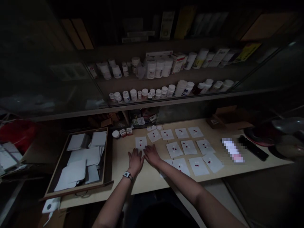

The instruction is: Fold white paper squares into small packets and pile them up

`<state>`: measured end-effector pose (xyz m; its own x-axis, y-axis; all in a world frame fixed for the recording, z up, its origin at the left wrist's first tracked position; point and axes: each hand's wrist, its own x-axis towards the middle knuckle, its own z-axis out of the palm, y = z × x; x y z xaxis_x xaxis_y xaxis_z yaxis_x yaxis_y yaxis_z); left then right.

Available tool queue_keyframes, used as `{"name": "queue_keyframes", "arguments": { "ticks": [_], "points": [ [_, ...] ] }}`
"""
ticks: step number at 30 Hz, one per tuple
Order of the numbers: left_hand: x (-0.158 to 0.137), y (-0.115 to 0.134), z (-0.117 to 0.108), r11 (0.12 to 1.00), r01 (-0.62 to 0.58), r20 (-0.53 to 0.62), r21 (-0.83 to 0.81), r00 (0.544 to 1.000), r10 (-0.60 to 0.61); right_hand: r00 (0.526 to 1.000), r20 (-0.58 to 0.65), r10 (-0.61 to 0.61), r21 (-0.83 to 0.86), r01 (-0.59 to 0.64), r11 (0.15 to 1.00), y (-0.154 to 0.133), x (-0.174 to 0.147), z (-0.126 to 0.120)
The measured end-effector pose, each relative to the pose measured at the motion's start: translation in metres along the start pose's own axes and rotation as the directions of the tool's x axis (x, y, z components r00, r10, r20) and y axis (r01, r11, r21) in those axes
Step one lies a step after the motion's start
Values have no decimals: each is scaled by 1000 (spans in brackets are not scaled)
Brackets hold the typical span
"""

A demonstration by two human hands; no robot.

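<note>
A small white paper square (141,139) with red and white pills lies on the table in front of my hands. My left hand (136,162) is at its lower edge, palm down, fingers apart, with a watch on the wrist. At the paper's lower right corner is my right hand (152,155), its fingers spread and reaching the edge. Whether either fingertip grips the paper is too dim to tell. More paper squares (174,149) with pills lie in rows to the right, some partly hidden by my right forearm.
A wooden drawer (106,158) holding stacks of white paper (77,171) sits at left. Behind stand a white jar (116,134) and small boxes (125,131). Shelves above carry bottles (152,69). A blurred-out item (232,150), a dark phone-like object (254,148) and an opened carton (228,117) are at right.
</note>
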<state>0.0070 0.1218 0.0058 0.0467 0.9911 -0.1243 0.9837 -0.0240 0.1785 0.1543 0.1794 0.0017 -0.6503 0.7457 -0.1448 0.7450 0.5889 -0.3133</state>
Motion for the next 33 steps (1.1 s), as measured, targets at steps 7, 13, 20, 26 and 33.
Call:
{"name": "queue_keyframes", "arguments": {
  "ticks": [7,13,20,26,33],
  "points": [
    [-43,-2,-1,997,-60,5,-51,998,60,1000,8,-19,17,19,1000,-28,-39,17],
    [-80,-6,11,991,-129,41,-37,991,131,1000,-17,-6,42,7,999,-46,-72,25],
    [-109,-5,22,980,-193,61,-47,979,196,1000,-30,-2,46,3,999,-53,-95,33],
    [-122,0,25,970,-235,75,-63,968,239,1000,3,-26,50,26,998,-51,-115,36],
    [-99,-11,13,938,-344,148,-36,927,345,997,17,-74,29,73,997,-47,-112,29]
  ]
}}
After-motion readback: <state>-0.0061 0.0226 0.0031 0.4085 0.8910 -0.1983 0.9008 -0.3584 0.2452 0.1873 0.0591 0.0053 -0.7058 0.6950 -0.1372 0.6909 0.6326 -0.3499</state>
